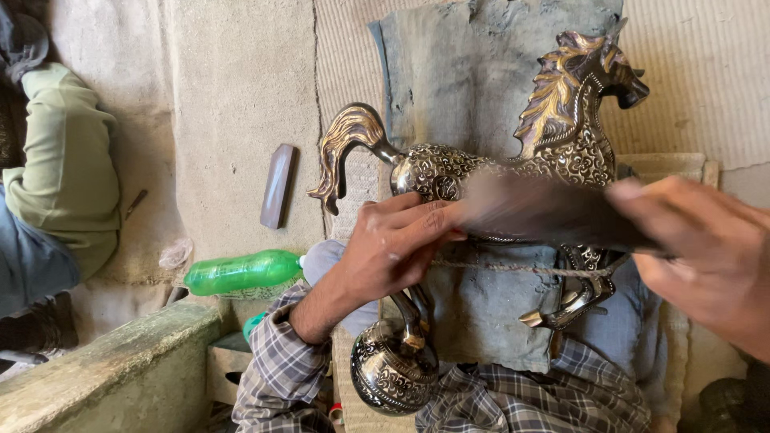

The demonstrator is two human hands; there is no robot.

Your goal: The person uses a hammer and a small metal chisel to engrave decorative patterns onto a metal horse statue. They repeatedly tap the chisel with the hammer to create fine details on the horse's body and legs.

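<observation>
- Head view: an ornate brass horse figurine with engraved dark body and gilded mane (553,136) lies on its side on a grey-blue cloth pad (465,72) over the person's lap.
- The left hand (397,248) presses on its flank, fingers curled loosely, steadying rather than clamping.
- The right hand (706,248) has its grip closed round a blurred dark tool (545,212) laid across the body; rubbing seems underway.
- Next stroke, I'd judge, needs the horse pinned firmly.
</observation>
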